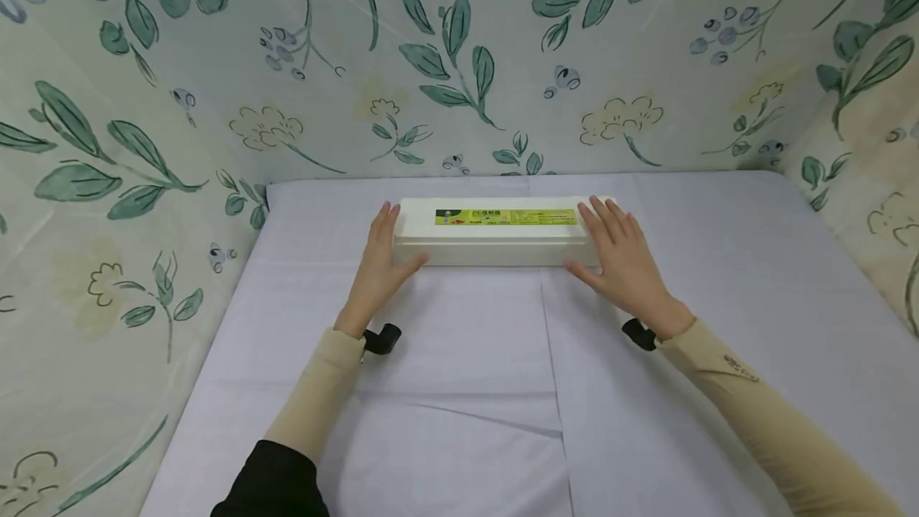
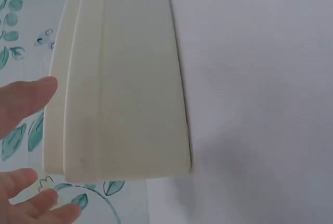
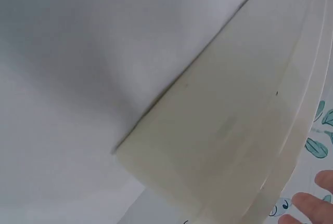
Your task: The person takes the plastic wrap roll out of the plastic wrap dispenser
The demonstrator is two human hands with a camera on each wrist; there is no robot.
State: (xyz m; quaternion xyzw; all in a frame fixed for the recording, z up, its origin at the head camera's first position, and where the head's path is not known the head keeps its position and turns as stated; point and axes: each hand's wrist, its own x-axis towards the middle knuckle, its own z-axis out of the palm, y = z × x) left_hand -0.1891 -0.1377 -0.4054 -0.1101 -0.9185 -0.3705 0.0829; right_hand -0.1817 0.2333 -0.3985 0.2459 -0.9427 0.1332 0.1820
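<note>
A long white cling film box (image 1: 495,252) lies crosswise on the white cloth, a yellow-green label (image 1: 506,217) along its top. At its left end is my left hand (image 1: 380,262), fingers extended and thumb toward the front face. My right hand (image 1: 625,266) is at the other end, its straight fingers spread over the top corner and the thumb near the front. The left wrist view shows the fingers (image 2: 39,206) loosely spread beside the box end. In the right wrist view, a few fingertips (image 3: 312,206) show past the lid edge.
White cloth (image 1: 459,341) with fold creases covers the table in front of and around the box. Leaf-and-flower patterned fabric (image 1: 323,102) hangs behind the table and along both sides. A dark wrist camera (image 1: 382,339) sits at the left cuff, another (image 1: 639,334) at the right.
</note>
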